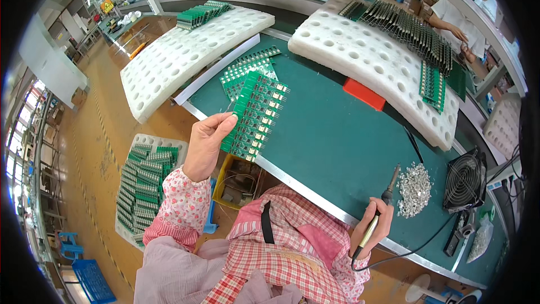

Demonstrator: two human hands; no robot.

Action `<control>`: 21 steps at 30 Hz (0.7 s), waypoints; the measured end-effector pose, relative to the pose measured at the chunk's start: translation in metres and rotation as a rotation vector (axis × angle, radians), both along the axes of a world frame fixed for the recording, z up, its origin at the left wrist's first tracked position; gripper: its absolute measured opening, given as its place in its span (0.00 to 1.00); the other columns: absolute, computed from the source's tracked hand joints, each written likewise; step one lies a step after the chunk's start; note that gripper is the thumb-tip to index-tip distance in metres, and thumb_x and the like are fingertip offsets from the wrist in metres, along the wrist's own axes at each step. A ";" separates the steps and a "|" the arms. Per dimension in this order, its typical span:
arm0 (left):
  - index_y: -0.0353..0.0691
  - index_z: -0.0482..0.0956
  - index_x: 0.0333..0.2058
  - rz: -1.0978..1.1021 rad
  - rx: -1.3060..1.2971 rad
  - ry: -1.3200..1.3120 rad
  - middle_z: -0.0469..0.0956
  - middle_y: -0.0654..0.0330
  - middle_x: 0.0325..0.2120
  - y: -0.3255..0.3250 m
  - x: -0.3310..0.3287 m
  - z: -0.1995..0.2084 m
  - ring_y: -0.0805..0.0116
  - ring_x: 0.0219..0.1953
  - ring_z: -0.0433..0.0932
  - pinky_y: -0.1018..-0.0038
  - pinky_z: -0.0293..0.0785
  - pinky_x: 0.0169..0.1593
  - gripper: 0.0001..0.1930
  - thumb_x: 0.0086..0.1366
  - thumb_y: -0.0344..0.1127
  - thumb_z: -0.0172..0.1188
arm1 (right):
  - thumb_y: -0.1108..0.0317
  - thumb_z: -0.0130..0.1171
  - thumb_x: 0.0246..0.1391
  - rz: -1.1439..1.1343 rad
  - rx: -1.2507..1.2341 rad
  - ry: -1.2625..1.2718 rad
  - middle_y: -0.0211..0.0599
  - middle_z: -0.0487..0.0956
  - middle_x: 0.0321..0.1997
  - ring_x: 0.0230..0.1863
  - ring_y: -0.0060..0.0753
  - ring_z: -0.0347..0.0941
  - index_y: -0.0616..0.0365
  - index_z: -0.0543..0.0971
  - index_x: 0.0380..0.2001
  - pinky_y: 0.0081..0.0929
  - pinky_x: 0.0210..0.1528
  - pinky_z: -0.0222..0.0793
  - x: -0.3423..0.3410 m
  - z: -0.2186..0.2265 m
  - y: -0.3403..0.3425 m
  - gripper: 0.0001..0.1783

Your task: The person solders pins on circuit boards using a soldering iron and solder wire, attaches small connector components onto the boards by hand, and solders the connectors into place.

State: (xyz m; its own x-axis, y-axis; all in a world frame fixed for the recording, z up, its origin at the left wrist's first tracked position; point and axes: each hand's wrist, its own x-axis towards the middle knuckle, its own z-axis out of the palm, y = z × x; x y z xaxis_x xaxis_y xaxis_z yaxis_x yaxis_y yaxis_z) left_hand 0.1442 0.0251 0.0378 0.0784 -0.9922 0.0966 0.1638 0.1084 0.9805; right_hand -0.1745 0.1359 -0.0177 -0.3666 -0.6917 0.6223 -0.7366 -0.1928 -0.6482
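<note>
Between thumb and fingers my left hand (pixel 208 139) pinches the edge of a green circuit board panel (pixel 256 117), held up over the front edge of the green-topped bench. Rows of small pale and dark parts cover the panel, and thin pins stick out along its right side. My right hand (pixel 376 225) is closed round the handle of a soldering iron (pixel 372 229), whose tip points up and away over the bench. Just right of the tip lies a heap of small whitish parts (pixel 414 190). Behind the held panel, more circuit boards (pixel 250 67) lie on the bench.
White foam trays (pixel 197 53) (pixel 360 45) stand across the back, bearing boards. A red block (pixel 364 94), black tweezers (pixel 413 143), and a black fan (pixel 465 181) are on the bench (pixel 315 152). Lower left, another tray holds stacked boards (pixel 143 188). Other people sit beyond.
</note>
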 end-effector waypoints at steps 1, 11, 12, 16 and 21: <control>0.32 0.80 0.41 0.002 0.010 0.009 0.80 0.66 0.34 0.000 0.000 0.000 0.82 0.36 0.73 0.83 0.68 0.43 0.10 0.64 0.32 0.60 | 0.79 0.52 0.54 -0.008 0.014 -0.008 0.41 0.70 0.26 0.26 0.39 0.65 0.64 0.75 0.33 0.33 0.28 0.61 0.001 0.001 0.001 0.04; 0.31 0.79 0.42 0.054 0.052 0.026 0.80 0.65 0.35 0.003 0.003 -0.008 0.81 0.36 0.74 0.82 0.69 0.44 0.13 0.65 0.35 0.59 | 0.79 0.52 0.54 -0.008 0.039 0.001 0.41 0.70 0.26 0.25 0.39 0.63 0.63 0.75 0.33 0.33 0.27 0.60 -0.001 0.000 0.004 0.04; 0.31 0.79 0.42 0.057 0.051 0.026 0.80 0.65 0.35 0.003 0.003 -0.009 0.81 0.36 0.74 0.82 0.69 0.44 0.13 0.65 0.35 0.59 | 0.79 0.52 0.54 -0.008 0.045 0.012 0.41 0.70 0.26 0.25 0.39 0.64 0.63 0.75 0.33 0.33 0.28 0.60 -0.002 -0.001 0.005 0.04; 0.31 0.79 0.42 0.064 0.072 0.062 0.80 0.64 0.35 0.003 0.008 -0.014 0.81 0.36 0.74 0.82 0.69 0.44 0.13 0.65 0.34 0.58 | 0.73 0.49 0.60 -0.022 0.044 0.033 0.39 0.67 0.25 0.24 0.32 0.63 0.65 0.74 0.31 0.28 0.27 0.58 -0.001 -0.003 0.004 0.07; 0.31 0.79 0.42 0.061 0.097 0.104 0.80 0.65 0.35 0.002 0.009 -0.015 0.81 0.36 0.74 0.82 0.69 0.44 0.12 0.65 0.34 0.58 | 0.73 0.49 0.60 -0.029 0.053 0.047 0.39 0.67 0.26 0.24 0.32 0.63 0.65 0.73 0.31 0.28 0.27 0.59 0.000 -0.003 0.002 0.07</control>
